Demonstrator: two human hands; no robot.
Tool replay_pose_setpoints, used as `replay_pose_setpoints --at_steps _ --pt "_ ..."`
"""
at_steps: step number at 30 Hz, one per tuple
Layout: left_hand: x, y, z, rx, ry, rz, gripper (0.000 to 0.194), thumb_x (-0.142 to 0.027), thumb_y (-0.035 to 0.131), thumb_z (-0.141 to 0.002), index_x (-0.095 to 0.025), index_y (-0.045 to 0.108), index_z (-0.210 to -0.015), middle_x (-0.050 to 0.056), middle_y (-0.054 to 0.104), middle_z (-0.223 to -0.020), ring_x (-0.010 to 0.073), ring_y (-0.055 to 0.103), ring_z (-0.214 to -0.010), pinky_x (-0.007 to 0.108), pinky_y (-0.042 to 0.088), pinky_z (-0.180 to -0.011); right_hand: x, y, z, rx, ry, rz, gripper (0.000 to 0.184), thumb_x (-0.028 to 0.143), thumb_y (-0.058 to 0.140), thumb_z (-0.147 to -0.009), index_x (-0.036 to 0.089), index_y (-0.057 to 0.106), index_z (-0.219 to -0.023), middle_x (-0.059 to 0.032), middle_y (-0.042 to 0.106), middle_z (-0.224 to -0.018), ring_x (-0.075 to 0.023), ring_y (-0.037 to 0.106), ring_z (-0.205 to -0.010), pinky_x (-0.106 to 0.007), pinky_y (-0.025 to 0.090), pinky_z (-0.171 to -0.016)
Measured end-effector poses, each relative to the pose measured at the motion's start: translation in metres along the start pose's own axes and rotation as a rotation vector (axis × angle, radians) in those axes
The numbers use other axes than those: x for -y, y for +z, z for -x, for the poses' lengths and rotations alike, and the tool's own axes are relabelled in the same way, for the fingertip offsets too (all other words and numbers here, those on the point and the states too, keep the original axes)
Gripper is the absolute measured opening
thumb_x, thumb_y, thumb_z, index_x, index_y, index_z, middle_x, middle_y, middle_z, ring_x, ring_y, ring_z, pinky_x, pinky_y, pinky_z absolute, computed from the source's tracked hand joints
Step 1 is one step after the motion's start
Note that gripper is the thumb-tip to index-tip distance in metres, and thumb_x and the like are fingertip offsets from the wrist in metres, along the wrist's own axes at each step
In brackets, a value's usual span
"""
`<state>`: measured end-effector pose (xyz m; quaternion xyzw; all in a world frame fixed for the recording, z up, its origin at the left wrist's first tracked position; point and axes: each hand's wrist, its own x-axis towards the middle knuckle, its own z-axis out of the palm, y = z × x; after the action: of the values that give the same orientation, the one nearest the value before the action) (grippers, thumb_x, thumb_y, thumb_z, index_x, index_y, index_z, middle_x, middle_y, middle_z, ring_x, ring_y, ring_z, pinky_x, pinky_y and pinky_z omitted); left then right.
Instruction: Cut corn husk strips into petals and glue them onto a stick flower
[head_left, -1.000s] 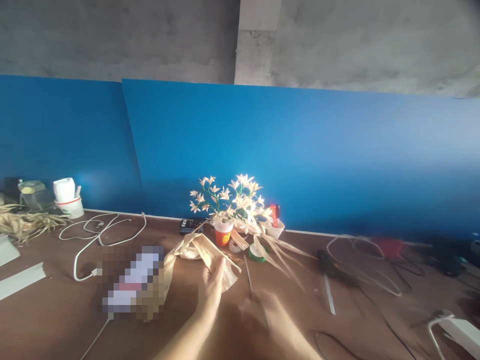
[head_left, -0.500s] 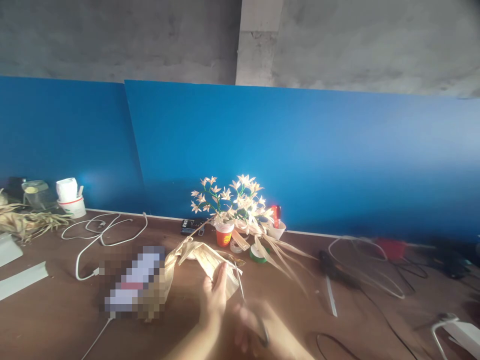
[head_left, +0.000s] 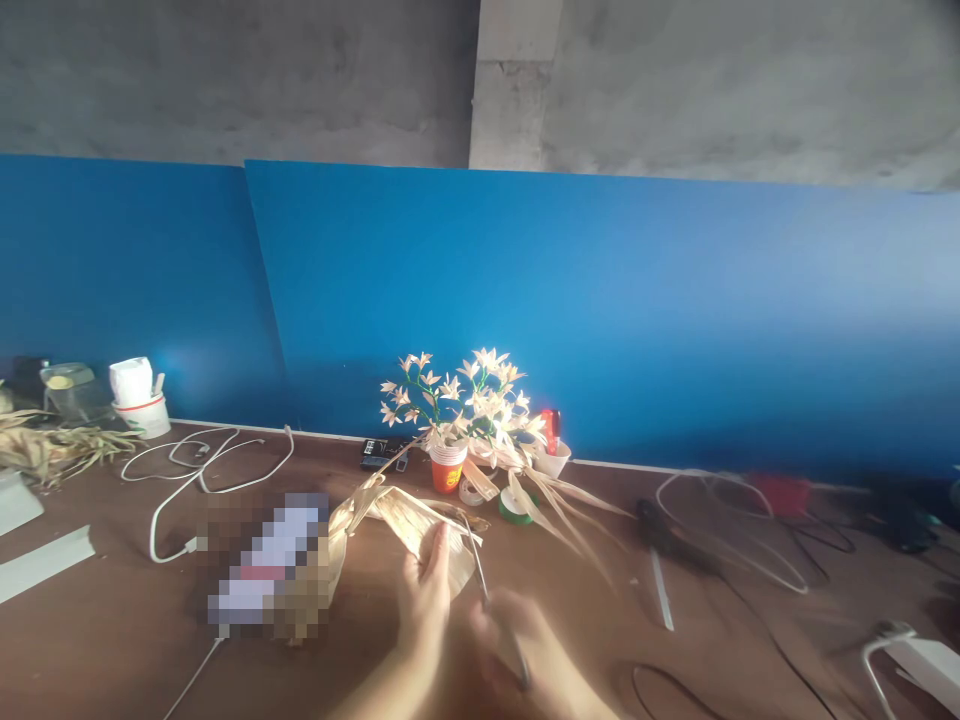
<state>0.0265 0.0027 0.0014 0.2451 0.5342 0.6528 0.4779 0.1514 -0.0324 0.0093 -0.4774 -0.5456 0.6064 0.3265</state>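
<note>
My left hand [head_left: 426, 592] pinches a pale dried corn husk [head_left: 407, 514] between thumb and fingers, above the front middle of the table. More of the husk droops to the left and back. In my right hand [head_left: 517, 625], blurred by motion, is a pair of scissors [head_left: 479, 568]. Their blades point up and away at the husk's right edge; whether they touch it I cannot tell. A dark handle loop shows at the fingers. Just beyond stands a red and white paper cup [head_left: 448, 472] with pale husk flowers [head_left: 491, 398] on green stems.
A green roll of tape [head_left: 517, 507] and loose husk strips [head_left: 574, 500] lie right of the cup. At left are a pixelated phone [head_left: 274, 560], a white cable [head_left: 161, 510] and dried husks [head_left: 52, 445]. A blue partition [head_left: 562, 300] borders the brown table behind.
The scissors and my right hand have shifted slightly, with the handle loop turned and the blades nearer the husk's edge. My left hand keeps its hold on the husk, almost unmoved.
</note>
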Motion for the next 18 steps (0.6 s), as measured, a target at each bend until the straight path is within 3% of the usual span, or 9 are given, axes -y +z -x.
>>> replay_pose_setpoints --at_steps 5,11,18 --pt "-0.002 0.000 -0.002 -0.004 -0.023 0.008 0.023 -0.034 0.071 -0.075 -0.015 0.071 -0.088 0.009 0.076 -0.094 0.0241 0.069 -0.095 0.030 0.052 -0.083 0.007 0.002 0.001 0.004 -0.055 0.072 0.066 0.083 0.054 -0.059 0.018 0.052 -0.069 0.0044 0.047 -0.049 -0.0070 0.040 -0.042 -0.021 0.032 -0.042" --pt "-0.003 -0.002 -0.003 0.006 -0.045 0.070 0.017 -0.027 0.075 -0.072 -0.017 0.071 -0.085 0.009 0.075 -0.097 0.0236 0.068 -0.100 0.030 0.051 -0.086 0.010 0.001 0.002 -0.023 -0.023 0.136 0.050 0.067 0.059 -0.070 0.019 0.050 -0.063 0.0062 0.044 -0.045 -0.0062 0.037 -0.041 -0.021 0.028 -0.042" --pt "-0.002 -0.003 -0.006 0.042 -0.013 0.027 0.035 -0.045 0.076 -0.067 -0.014 0.071 -0.084 0.010 0.076 -0.086 0.0247 0.070 -0.086 0.029 0.052 -0.073 0.017 0.001 0.005 -0.029 0.009 0.121 0.042 0.059 0.064 -0.068 0.020 0.048 -0.063 0.0075 0.041 -0.043 -0.0067 0.036 -0.040 -0.022 0.027 -0.042"
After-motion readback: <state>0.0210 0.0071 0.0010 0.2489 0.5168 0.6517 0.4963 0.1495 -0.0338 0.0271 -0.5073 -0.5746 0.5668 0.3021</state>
